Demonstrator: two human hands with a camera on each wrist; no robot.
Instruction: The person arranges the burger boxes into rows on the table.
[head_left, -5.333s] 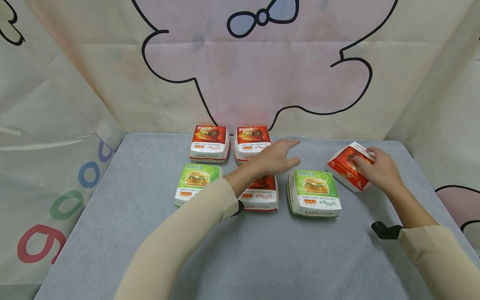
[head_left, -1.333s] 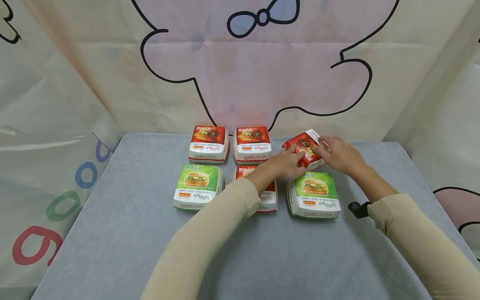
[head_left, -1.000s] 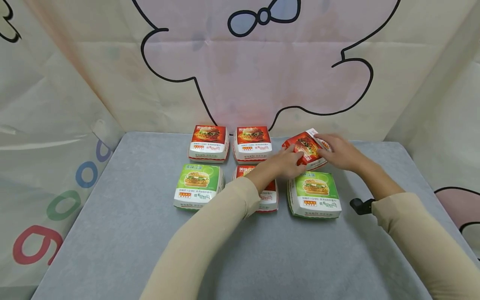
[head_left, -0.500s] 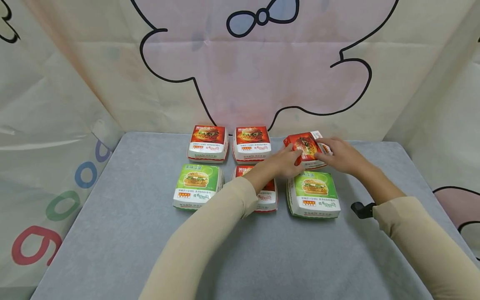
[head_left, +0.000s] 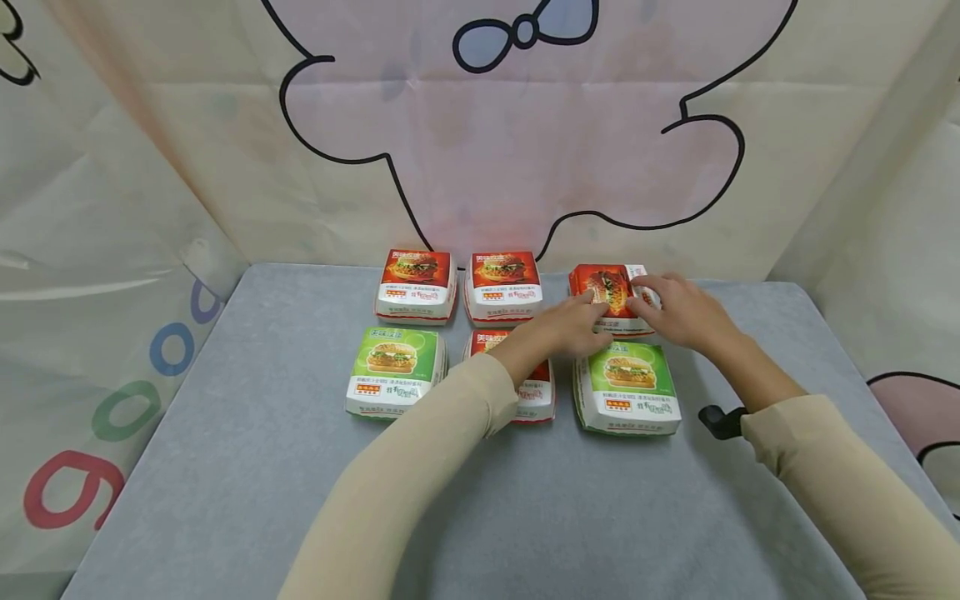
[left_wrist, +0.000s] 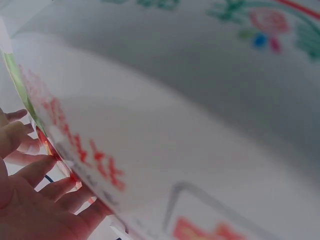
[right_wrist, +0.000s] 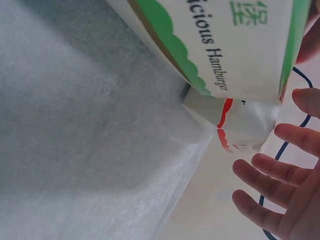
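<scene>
In the head view, both my hands are at a red-and-white hamburger box (head_left: 611, 287) at the back right of the group. My left hand (head_left: 572, 327) touches its left side, fingers mostly straight. My right hand (head_left: 681, 308) is at its right side, thumb near the top edge and fingers extended. In the left wrist view, straight fingers (left_wrist: 65, 195) lie along the box edges. The right wrist view shows spread fingers (right_wrist: 270, 185) beside the red box's end (right_wrist: 245, 125). Just in front of it sits a green-and-white hamburger box (head_left: 630, 387).
Two red boxes stand in the back row, one left (head_left: 417, 287) and one in the middle (head_left: 504, 289). In front are another green box (head_left: 397, 371) and a red box (head_left: 536, 400), partly hidden by my left forearm. A printed cloth backdrop (head_left: 225, 150) rises behind the grey table (head_left: 585, 517).
My right hand has brought the red box from the far right to behind the green box. My left hand has come to it. The tilted box has since turned square with the others.
</scene>
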